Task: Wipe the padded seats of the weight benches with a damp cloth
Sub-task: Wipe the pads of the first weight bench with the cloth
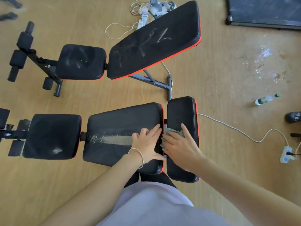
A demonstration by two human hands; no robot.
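You're wiping the end pad (182,110), right hand (180,144) pressing the cloth (170,130) flat-fingered, left hand (147,142) flat on the back pad (123,118). Its dusty streak (117,139) probably needs sweeping next.

Grey-green cloth (173,132), black red-edged pads (181,111)

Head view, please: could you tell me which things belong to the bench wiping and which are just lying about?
Job: cloth under right hand; left hand flat on near bench; dusty far bench.
Lying about: water bottle, power strip, white cable, tangled cords.
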